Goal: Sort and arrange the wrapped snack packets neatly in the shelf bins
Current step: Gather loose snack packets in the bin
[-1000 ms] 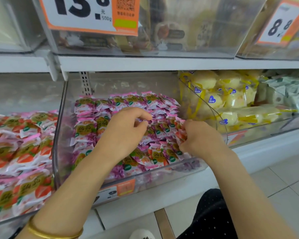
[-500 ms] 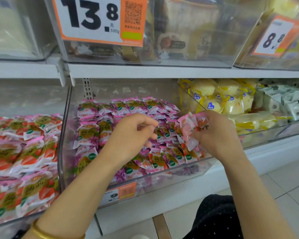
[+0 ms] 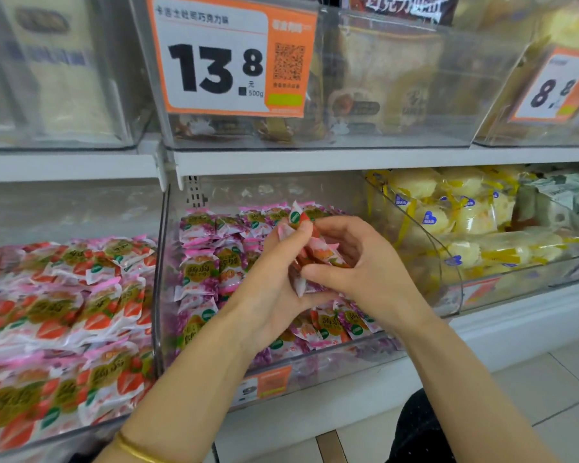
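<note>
left hand [image 3: 271,295]: raised, thumb pinching packets [image 3: 318,250]
right hand [image 3: 371,272]: fingers curled round same packets, facing the left
bin [image 3: 159,295]: just below both

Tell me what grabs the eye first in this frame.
Dead centre, the left hand and right hand together grip a small bunch of red-and-white packets above the middle bin of purple-wrapped packets. On the upper shelf above them, a big orange price tag reading 13.8 dominates. Strawberry-red packets lie heaped at far left, yellow-wrapped cakes at right.
</note>
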A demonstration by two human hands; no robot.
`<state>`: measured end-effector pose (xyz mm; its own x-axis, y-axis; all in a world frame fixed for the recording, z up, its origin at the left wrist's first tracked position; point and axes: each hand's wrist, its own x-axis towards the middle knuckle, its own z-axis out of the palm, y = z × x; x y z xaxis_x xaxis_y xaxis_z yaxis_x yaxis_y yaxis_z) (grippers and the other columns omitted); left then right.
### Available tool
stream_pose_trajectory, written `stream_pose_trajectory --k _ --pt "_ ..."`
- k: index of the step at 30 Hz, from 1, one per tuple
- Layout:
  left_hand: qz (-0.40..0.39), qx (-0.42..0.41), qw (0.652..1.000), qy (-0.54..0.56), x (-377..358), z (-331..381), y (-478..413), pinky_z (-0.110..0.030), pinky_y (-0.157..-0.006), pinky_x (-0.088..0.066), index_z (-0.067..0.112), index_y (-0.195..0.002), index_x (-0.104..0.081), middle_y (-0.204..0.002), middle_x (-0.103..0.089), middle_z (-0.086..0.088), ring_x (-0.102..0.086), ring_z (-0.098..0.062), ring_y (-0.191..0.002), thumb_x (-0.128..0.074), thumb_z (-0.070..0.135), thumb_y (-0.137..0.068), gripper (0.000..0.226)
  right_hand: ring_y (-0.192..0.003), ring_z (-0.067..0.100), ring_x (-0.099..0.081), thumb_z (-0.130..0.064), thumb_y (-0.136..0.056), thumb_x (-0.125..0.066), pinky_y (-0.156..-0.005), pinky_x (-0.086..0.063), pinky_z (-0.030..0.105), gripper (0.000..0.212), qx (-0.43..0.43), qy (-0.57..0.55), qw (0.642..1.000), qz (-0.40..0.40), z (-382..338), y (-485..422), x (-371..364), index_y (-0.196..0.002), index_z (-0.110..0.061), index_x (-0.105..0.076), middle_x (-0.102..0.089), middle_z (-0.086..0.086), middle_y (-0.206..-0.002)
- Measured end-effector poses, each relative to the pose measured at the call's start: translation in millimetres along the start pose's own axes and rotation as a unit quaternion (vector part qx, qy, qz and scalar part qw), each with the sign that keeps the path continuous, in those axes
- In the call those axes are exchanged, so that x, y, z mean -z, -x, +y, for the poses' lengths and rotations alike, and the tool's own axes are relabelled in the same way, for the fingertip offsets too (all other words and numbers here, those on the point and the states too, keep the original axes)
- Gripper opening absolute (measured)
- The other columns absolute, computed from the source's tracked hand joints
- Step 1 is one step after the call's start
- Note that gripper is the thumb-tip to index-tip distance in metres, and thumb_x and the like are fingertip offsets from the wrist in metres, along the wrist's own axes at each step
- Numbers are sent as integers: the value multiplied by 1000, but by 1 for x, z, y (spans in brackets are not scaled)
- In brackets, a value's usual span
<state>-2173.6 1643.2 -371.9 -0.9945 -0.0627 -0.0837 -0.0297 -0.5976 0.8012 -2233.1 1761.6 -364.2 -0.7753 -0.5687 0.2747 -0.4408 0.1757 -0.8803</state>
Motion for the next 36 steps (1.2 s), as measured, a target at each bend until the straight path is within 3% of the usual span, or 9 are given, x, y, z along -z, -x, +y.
stream_pose_trajectory --k 3,7,13,16,19,25,30,33,36 --pt "-5 -8 998 64 7 6 3 -48 -78 -56 15 -113 -47 -116 -60 -22 -63 -33 -102 -47 19 -93 20 -109 1 -59 -27 -69 -78 -94 -48 26 53 22 1 999 -39 2 -1 -3 -118 -26 -57 -62 -10 -118" --pt "-20 -19 995 95 13 11 7 -39 -69 -58 8 -100 -55 -91 -68 -16 -68 -29 -84 -40 10 -90 19 -121 -4 -47 -41 -76 -67 -101 -39 17 54 71 64 994 -59 2 -1 -9 -126 -25 -56 -52 -13 -131" --pt "-21 -30 994 104 22 19 16 -47 -82 -56 -1 -122 -51 -111 -60 -25 -61 -37 -104 -50 13 -75 49 -119 -5 -49 -39 -78 -67 -96 -40 12 40 80 -11 995 -60 -1 1 -16 -115 -25 -60 -54 -14 -129" --pt "-13 -44 996 71 22 21 23 -50 -80 -56 1 -109 -56 -104 -64 -21 -64 -34 -98 -55 14 -77 35 -115 3 -55 -42 -77 -63 -95 -47 23 40 59 -99 992 -43 -2 2 -17 -111 -21 -63 -61 -11 -122" --pt "0 -70 995 71 21 22 31 -48 -75 -57 10 -115 -53 -109 -64 -19 -67 -33 -98 -61 11 -79 37 -110 13 -60 -36 -81 -64 -90 -49 29 38 51 -175 983 -21 -5 6 -26 -114 -19 -63 -65 -3 -116" --pt "14 -99 993 55 25 35 61 -43 -75 -58 16 -119 -49 -110 -66 -17 -65 -31 -102 -63 9 -74 47 -97 6 -63 -22 -77 -66 -82 -49 17 32 92 -159 982 33 -29 18 -58 -108 -19 -63 -66 -2 -106" --pt "46 -134 988 61 45 53 100 -40 -78 -58 11 -124 -49 -110 -64 -17 -62 -29 -103 -64 10 -69 57 -97 6 -61 -44 -69 -67 -84 -49 20 40 124 -124 984 25 -56 27 -94 -105 -28 -61 -63 -5 -104" --pt "56 -151 986 46 60 69 129 -38 -74 -59 3 -107 -58 -92 -70 -13 -69 -23 -86 -60 5 -73 34 -102 6 -59 -44 -72 -64 -87 -49 21 36 137 -101 985 -41 -75 27 -117 -107 -33 -59 -61 -5 -109" --pt "76 -163 982 61 80 85 151 -30 -62 -58 2 -72 -63 -71 -66 -11 -66 -18 -63 -53 -6 -73 13 -100 1 -59 -17 -79 -65 -82 -46 12 34 133 -100 980 -106 -90 18 -139 -109 -31 -59 -61 -5 -111"
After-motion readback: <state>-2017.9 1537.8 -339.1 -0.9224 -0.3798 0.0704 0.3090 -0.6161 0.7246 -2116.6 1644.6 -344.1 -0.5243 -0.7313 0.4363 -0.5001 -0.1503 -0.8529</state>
